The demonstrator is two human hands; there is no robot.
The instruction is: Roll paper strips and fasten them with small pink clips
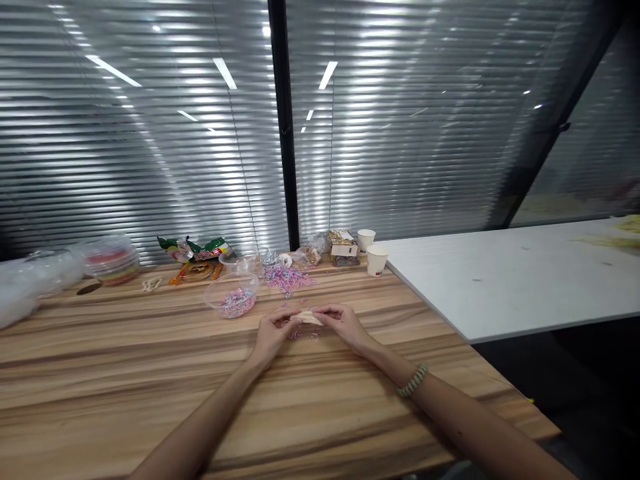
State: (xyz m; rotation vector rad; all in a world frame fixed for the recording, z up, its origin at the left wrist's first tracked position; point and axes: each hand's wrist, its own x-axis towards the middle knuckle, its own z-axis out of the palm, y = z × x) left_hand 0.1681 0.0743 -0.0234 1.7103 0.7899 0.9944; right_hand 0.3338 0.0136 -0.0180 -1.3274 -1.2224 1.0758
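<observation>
Between my two hands is a small pale cream strip point(309, 318), too small to name more exactly. My left hand point(274, 333) pinches its left end, and my right hand point(345, 325) pinches the right end. A few small pink and white pieces point(295, 335) lie on the wood just under the strip. Beyond my hands is a loose pile of pink and purple small pieces point(287, 277). To its left stands a clear plastic bowl point(213, 298) with similar pieces in its bottom.
Two paper cups point(377, 260) stand at the back beside a small box point(343, 245). Snack wrappers point(200, 250), stacked clear-lidded tubs point(110, 260) and plastic bags point(30, 280) line the back left. A white table point(450, 280) adjoins the wooden table point(125, 380) on the right.
</observation>
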